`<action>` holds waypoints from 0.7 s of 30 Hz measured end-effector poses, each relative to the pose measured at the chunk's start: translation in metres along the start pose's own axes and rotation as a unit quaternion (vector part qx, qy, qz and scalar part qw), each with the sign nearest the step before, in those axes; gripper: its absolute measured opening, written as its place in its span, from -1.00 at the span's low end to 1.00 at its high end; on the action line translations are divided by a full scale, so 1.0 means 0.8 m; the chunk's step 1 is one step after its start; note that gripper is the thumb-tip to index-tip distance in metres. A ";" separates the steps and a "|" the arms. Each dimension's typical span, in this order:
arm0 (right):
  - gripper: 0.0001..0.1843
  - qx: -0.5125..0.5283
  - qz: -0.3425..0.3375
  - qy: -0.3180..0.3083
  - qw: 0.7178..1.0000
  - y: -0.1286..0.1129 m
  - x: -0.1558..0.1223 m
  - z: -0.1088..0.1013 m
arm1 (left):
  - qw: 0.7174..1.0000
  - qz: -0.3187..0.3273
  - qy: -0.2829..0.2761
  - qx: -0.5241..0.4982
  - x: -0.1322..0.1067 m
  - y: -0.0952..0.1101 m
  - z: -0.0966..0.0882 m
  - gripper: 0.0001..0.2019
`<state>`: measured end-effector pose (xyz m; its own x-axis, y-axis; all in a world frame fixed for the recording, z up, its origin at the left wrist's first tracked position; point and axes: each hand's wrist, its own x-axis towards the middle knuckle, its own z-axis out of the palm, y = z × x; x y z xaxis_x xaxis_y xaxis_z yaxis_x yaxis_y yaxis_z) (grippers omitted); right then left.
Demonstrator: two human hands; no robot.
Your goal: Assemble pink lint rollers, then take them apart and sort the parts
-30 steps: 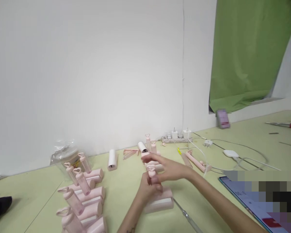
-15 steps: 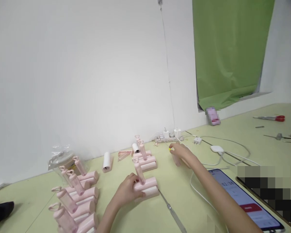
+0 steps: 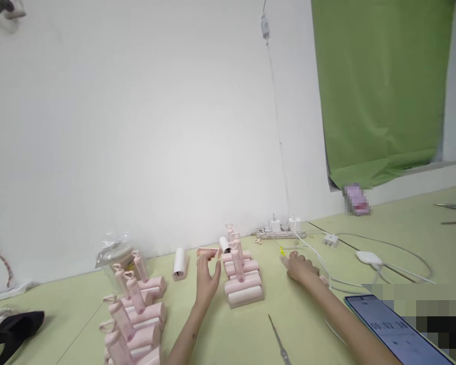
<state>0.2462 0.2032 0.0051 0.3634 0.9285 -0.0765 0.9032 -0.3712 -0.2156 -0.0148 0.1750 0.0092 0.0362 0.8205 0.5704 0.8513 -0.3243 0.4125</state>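
Observation:
My left hand (image 3: 208,278) is raised just left of a small stack of pink lint rollers (image 3: 243,290) with heart-topped handles. Its fingers are spread and hold nothing. My right hand (image 3: 301,267) lies on the green table (image 3: 220,334) right of that stack, fingers curled down over a pink handle piece that is mostly hidden. A white cable (image 3: 311,251) runs past this hand. A loose pink part (image 3: 208,252) lies on the table behind my left fingers.
A bigger group of pink rollers (image 3: 137,314) stands at the lower left, with a plastic-wrapped jar (image 3: 116,253) and a white roll (image 3: 179,263) behind it. A power strip (image 3: 281,234) sits by the wall. A phone (image 3: 399,332) and a screwdriver (image 3: 279,340) lie close by.
My left hand let go of the roller, which now sits on the stack, and lifted open. My right hand reached out to the right and drew back a little over a pink piece.

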 end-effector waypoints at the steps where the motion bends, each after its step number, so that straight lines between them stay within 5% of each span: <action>1: -0.66 -0.004 -0.003 -0.003 1.000 0.000 0.000 0.001 | 1.000 -0.021 0.004 0.017 0.014 -0.007 0.005 -0.69; 7: -0.63 -0.022 -0.050 -0.026 0.998 -0.003 -0.001 0.001 | 0.989 -0.081 -0.063 0.102 0.089 -0.044 0.045 -0.66; 13: -0.67 -0.041 -0.107 -0.122 0.986 -0.011 -0.017 -0.010 | 0.977 -0.102 -0.142 0.120 0.140 -0.047 0.075 -0.71; 18: -0.28 -0.015 -0.158 -0.187 0.969 -0.018 -0.030 -0.020 | 0.958 -0.179 -0.174 0.143 0.172 -0.039 0.106 -0.71; 21: -0.22 0.001 -0.167 -0.193 0.967 -0.019 -0.030 -0.020 | 0.949 -0.200 -0.197 0.142 0.175 -0.040 0.113 -0.71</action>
<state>0.2275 0.1867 0.0260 -0.0611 0.9314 -0.3589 0.9548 -0.0503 -0.2931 0.0100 0.3428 0.0118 -0.1734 0.9820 0.0755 0.9432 0.1435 0.2995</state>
